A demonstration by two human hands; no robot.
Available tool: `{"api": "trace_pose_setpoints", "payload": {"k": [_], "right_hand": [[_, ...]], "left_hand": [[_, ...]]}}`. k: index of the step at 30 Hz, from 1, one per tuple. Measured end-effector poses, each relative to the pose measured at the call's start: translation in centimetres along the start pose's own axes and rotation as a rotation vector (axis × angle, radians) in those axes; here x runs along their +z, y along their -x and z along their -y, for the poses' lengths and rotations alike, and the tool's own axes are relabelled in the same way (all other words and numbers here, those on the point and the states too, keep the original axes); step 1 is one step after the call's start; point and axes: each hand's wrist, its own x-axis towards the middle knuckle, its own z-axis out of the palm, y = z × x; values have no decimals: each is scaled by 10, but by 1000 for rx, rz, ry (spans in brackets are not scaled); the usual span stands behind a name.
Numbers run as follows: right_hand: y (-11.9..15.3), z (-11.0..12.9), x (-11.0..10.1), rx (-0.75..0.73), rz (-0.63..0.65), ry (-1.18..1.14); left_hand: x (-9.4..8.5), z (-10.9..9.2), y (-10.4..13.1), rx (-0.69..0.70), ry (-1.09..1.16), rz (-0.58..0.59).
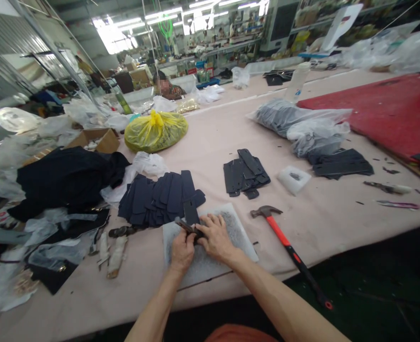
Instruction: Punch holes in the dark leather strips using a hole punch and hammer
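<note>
My left hand [182, 249] is closed round a dark, rod-like metal tool [183, 225], tilted over a whitish, worn pad [236, 228]. Beside it, my right hand [217, 237] rests on the pad, with thumb and forefinger at the near end of a dark flat piece [191, 212]. The fingertips hide the tool's lower end and part of that piece. Just behind the pad, a fanned pile of similar dark pieces [156, 197] lies to the left. A claw hammer [284, 242] with a red and black handle lies to the right of my right hand.
Farther back are a smaller stack of dark pieces [243, 173], a white block [294, 178] with small dark bits, and a yellow bag [156, 130]. Wrapped-handle tools [116, 256] and dark cloth [67, 178] lie left; pink-handled snips [398, 204] lie right. A person [167, 88] is beyond the table.
</note>
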Motion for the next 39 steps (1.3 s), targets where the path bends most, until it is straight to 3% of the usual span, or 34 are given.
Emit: {"api": "trace_pose_setpoints", "payload": {"k": [3, 6, 12, 21, 25, 28, 32, 37, 39], "right_hand": [[1, -4, 0, -8, 2, -11], [1, -4, 0, -9, -2, -15], [2, -3, -2, -14, 11, -35], [0, 12, 9, 75, -8, 8], [7, 19, 10, 23, -75, -56], [34, 21, -1, -55, -85, -176], [102, 3, -21, -23, 14, -262], [203, -57, -28, 325, -21, -143], [237, -79, -32, 504, 28, -39]], "left_hand": [[-4, -4, -8, -128, 38, -128], [-10, -1, -10, -164, 73, -197], [-6, 15, 6, -48, 108, -93], [-3, 21, 7, -17, 7, -100], [-2, 22, 9, -19, 0, -98], [-2, 22, 10, -19, 8, -99], [-3, 21, 10, -14, 3, -104], [-2, 22, 11, -5, 20, -107], [-2, 23, 11, -4, 30, -103]]}}
